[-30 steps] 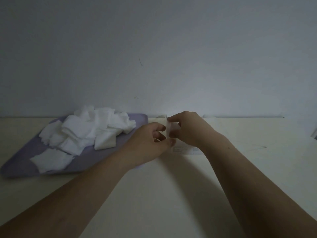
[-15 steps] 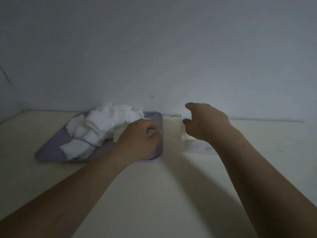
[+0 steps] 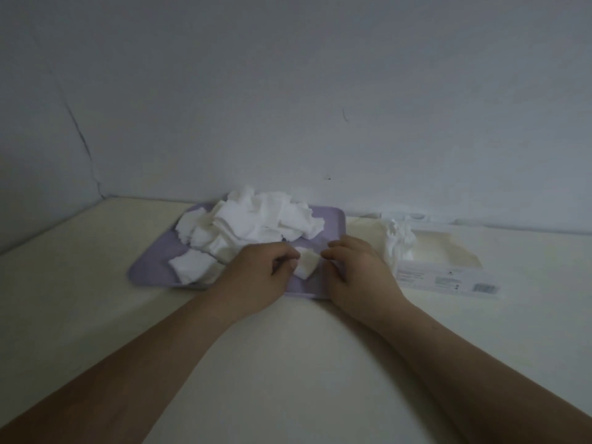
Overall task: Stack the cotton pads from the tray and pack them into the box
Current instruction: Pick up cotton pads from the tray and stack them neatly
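Note:
A lilac tray (image 3: 150, 267) lies against the wall with a loose heap of white cotton pads (image 3: 256, 219) on it. My left hand (image 3: 259, 274) pinches one cotton pad (image 3: 307, 265) over the tray's near right corner. My right hand (image 3: 358, 270) hovers just right of that pad with fingers curled and apart, holding nothing. To the right of the tray lies the flat cream box (image 3: 442, 251), with a few white pads (image 3: 398, 241) sticking up at its left end.
The cream table (image 3: 288, 363) meets a grey wall (image 3: 288, 91) behind the tray and box. A printed label with a barcode (image 3: 448, 278) runs along the box's near side. The table's left edge runs diagonally at far left.
My left hand has taken a pad from the heap and lifted it over the tray's corner. My right hand has moved left from the box to beside that pad. The camera view shifted.

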A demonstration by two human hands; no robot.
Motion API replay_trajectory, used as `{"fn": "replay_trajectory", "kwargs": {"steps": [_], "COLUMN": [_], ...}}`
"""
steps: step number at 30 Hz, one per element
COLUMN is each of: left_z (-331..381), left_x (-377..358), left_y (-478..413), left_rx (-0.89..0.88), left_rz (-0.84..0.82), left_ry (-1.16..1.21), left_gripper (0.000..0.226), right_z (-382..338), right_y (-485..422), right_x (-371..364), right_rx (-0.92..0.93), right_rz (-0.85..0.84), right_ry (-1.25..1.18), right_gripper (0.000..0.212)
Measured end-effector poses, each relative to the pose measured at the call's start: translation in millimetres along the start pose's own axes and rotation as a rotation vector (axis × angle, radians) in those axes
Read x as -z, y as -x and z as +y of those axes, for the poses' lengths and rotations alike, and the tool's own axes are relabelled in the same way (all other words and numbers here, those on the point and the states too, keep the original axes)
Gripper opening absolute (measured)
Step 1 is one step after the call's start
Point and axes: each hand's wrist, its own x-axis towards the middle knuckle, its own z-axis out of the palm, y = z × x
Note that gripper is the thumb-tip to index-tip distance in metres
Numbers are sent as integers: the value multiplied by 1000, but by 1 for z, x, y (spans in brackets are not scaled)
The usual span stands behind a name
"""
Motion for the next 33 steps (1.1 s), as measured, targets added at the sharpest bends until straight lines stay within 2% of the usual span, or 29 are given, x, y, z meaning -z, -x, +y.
{"fn": "replay_trajectory", "kwargs": {"steps": [2, 4, 6, 8, 10, 12, 14, 15, 17, 18, 24, 29, 33], "left_z": [-4, -6, -4, -2, -2, -2, -3, -5, -9, -11, -3, -2, -1], "left_x": [0, -1, -4, -7, -6, -4, -3, -4, -6, -7, 0, 2, -1], "left_y": [-13, -25, -30, -30, -31, -32, -33, -34, -36, -36, -34, -36, -37], "left_rx": [21, 80, 76, 75, 102, 129, 152, 155, 142, 130, 150, 278, 288], "left_rz": [51, -16, -71, -125, -188, -194, -160, -155, -175, -185, -237, -196, -231], "left_ry": [-40, -166, -188, -99, 34, 225, 430, 519, 653, 688, 854, 962, 792], "left_gripper": [16, 40, 52, 49, 36, 24, 23, 26, 33, 34, 37, 21, 19], "right_z": [3, 5, 8, 9, 8, 8, 6, 6, 4, 2, 5, 5, 6], "right_y": [2, 4, 3, 2, -1, -4, -7, -9, -10, -11, -11, -12, -12], "right_x": [-3, -4, -8, -9, -9, -8, -5, -4, -2, -1, -2, -1, -2], "right_rx": [-23, -27, -48, -87, -115, -164, -195, -183, -159, -155, -181, -220, -249], "right_rz": [-9, -57, -101, -102, -73, -55, -72, -75, -65, -53, -9, 5, 6], "right_ry": [32, 18, -17, -50, -65, -122, -229, -301, -424, -458, -448, -466, -559], "right_gripper": [20, 19, 20, 20, 21, 37, 45, 38, 11, 2, 11, 12, 8]}}
